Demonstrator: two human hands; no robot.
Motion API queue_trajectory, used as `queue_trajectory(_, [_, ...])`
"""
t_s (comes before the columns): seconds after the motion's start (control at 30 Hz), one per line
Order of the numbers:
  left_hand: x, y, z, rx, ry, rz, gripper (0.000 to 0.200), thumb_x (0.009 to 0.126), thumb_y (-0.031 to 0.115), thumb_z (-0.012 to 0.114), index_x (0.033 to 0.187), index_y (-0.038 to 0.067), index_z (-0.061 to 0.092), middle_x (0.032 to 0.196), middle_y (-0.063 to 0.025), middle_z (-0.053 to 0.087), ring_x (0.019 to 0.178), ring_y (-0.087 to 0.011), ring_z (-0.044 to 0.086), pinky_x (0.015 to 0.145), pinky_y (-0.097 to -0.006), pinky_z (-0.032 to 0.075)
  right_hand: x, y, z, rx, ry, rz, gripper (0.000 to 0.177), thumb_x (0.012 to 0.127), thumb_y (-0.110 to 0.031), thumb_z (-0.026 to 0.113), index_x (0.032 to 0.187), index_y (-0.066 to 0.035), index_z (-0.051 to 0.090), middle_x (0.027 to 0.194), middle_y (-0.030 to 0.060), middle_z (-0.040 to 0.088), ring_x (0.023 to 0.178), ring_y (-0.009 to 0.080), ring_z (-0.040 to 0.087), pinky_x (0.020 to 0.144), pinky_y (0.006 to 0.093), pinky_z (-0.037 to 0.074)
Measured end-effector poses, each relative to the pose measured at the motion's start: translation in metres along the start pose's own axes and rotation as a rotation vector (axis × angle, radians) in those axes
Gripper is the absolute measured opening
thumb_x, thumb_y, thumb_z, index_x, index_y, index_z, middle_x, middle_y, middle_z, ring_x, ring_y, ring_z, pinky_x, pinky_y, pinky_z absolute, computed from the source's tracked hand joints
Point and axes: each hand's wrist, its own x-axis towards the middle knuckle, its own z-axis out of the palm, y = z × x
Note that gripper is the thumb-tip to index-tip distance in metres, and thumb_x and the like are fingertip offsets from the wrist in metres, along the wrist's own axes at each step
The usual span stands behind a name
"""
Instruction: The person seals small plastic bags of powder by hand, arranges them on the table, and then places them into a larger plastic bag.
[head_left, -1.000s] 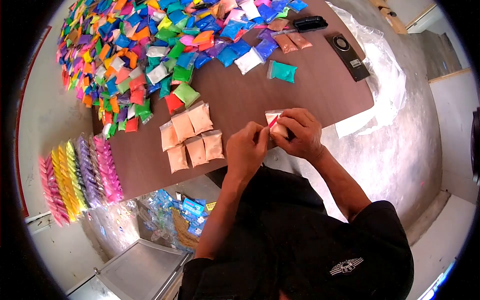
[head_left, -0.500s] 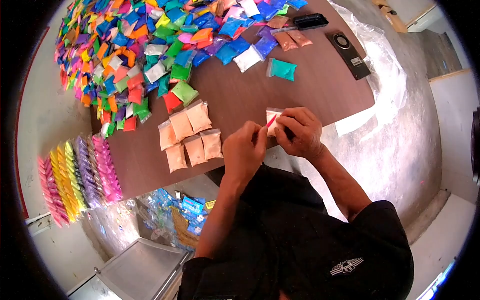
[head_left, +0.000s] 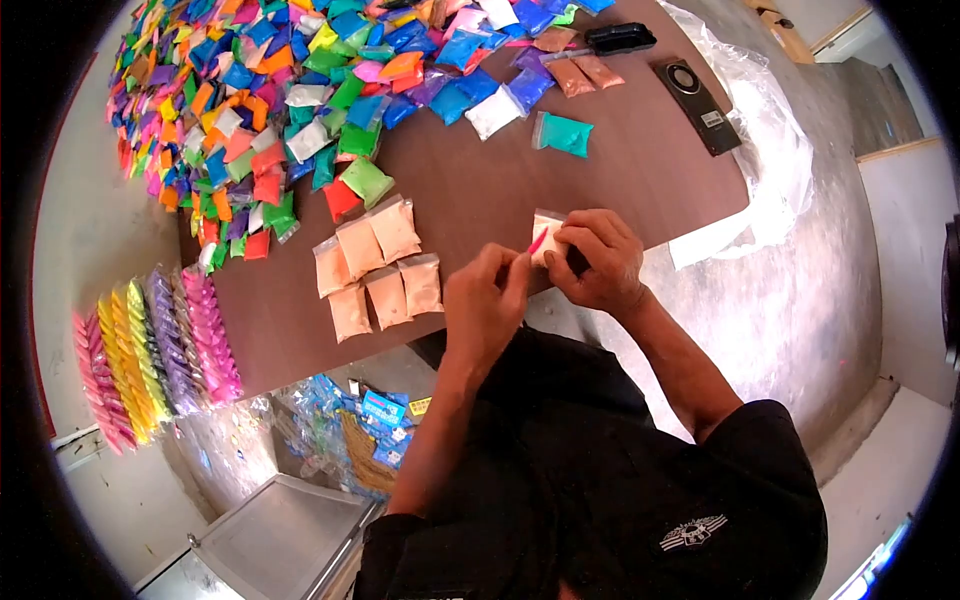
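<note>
At the near edge of the brown table point(head_left: 480, 190), my right hand point(head_left: 605, 262) grips a small clear packet with pale peach contents point(head_left: 546, 221), fingers bent over its right side. My left hand point(head_left: 488, 300) is closed on a thin, pointed pink-red tool point(head_left: 538, 241), whose tip overlaps the packet's face in this view. The fingertips of both hands are close together, partly hiding the packet's lower part. Left of my left hand, several similar peach packets point(head_left: 385, 294) lie in two rows.
A large heap of multicoloured packets point(head_left: 290, 95) covers the far left. Strips of coloured packets point(head_left: 170, 350) hang at the left edge. A teal packet point(head_left: 563, 135), a black tray point(head_left: 620, 38) and a dark flat box point(head_left: 697, 108) lie farther back. Clear plastic sheeting point(head_left: 765, 150) drapes at right.
Both hands stay at the packet in nearly the same pose, with only slight finger movement. The peach packets on the table appear shifted slightly left as the view moves a little.
</note>
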Motion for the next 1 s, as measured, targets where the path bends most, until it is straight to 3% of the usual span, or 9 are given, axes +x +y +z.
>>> queue_trajectory(0.33, [0.01, -0.016, 0.001, 0.091, 0.004, 0.052, 0.017, 0.097, 0.015, 0.072, 0.089, 0.0, 0.068, 0.075, -0.0178, 0.071, 0.067, -0.034, 0.071, 0.061, -0.0409, 0.053, 0.001, -0.002, 0.001, -0.023, -0.002, 0.017, 0.025, 0.077, -0.019, 0.084, 0.093, -0.007, 0.071, 0.097, 0.0107, 0.069, 0.087, 0.0304, 0.068, 0.075, 0.0389, 0.058])
queue_trajectory(0.4, [0.013, -0.017, 0.0, 0.097, 0.051, 0.038, 0.019, 0.098, 0.014, 0.074, 0.091, -0.003, 0.069, 0.073, -0.0125, 0.071, 0.064, -0.0135, 0.066, 0.058, -0.0308, 0.05, 0.0, -0.003, 0.001, -0.026, -0.01, 0.023, 0.025, 0.078, -0.02, 0.085, 0.093, -0.007, 0.071, 0.097, 0.0106, 0.069, 0.086, 0.0304, 0.068, 0.074, 0.0392, 0.058])
queue_trajectory(0.53, [0.001, 0.0, -0.004, 0.034, 0.056, -0.036, 0.018, 0.098, 0.013, 0.074, 0.091, -0.003, 0.069, 0.072, -0.0121, 0.071, 0.064, -0.0122, 0.065, 0.059, -0.0306, 0.051, 0.002, -0.002, 0.001, -0.06, -0.009, 0.003, 0.022, 0.08, -0.023, 0.083, 0.094, -0.01, 0.072, 0.097, 0.0085, 0.069, 0.084, 0.0276, 0.068, 0.071, 0.0377, 0.057])
queue_trajectory(0.6, [-0.006, 0.002, 0.001, -0.031, 0.044, 0.03, 0.016, 0.096, 0.014, 0.073, 0.089, 0.001, 0.068, 0.076, -0.0176, 0.071, 0.069, -0.0328, 0.072, 0.062, -0.0402, 0.053, 0.002, -0.001, 0.002, -0.063, -0.016, 0.003, 0.02, 0.081, -0.021, 0.083, 0.094, -0.01, 0.072, 0.096, 0.0078, 0.069, 0.082, 0.0269, 0.068, 0.07, 0.0376, 0.057])
queue_trajectory(0.87, [0.003, -0.016, 0.007, 0.076, 0.049, -0.002, 0.017, 0.096, 0.014, 0.073, 0.088, 0.002, 0.066, 0.077, -0.018, 0.071, 0.07, -0.0353, 0.071, 0.062, -0.0415, 0.053, 0.004, -0.004, 0.003, -0.046, -0.008, 0.044, 0.017, 0.08, -0.011, 0.084, 0.093, -0.007, 0.074, 0.09, 0.0083, 0.068, 0.078, 0.0274, 0.067, 0.066, 0.0376, 0.055])
queue_trajectory(0.93, [0.005, -0.018, 0.007, 0.104, 0.122, 0.075, 0.02, 0.1, 0.014, 0.073, 0.091, -0.003, 0.069, 0.07, -0.0122, 0.069, 0.063, -0.0114, 0.062, 0.059, -0.031, 0.05, 0.004, -0.005, 0.003, -0.033, -0.001, 0.051, 0.017, 0.079, -0.011, 0.084, 0.092, -0.007, 0.073, 0.088, 0.0086, 0.068, 0.077, 0.0276, 0.067, 0.065, 0.0376, 0.054])
queue_trajectory(1.0, [0.007, -0.019, 0.007, 0.084, 0.13, 0.053, 0.02, 0.1, 0.015, 0.072, 0.091, -0.003, 0.069, 0.07, -0.012, 0.069, 0.063, -0.0118, 0.062, 0.059, -0.0314, 0.05, 0.004, -0.005, 0.003, -0.032, -0.002, 0.061, 0.017, 0.079, -0.011, 0.084, 0.091, -0.007, 0.073, 0.088, 0.0084, 0.068, 0.077, 0.0276, 0.067, 0.065, 0.0374, 0.054])
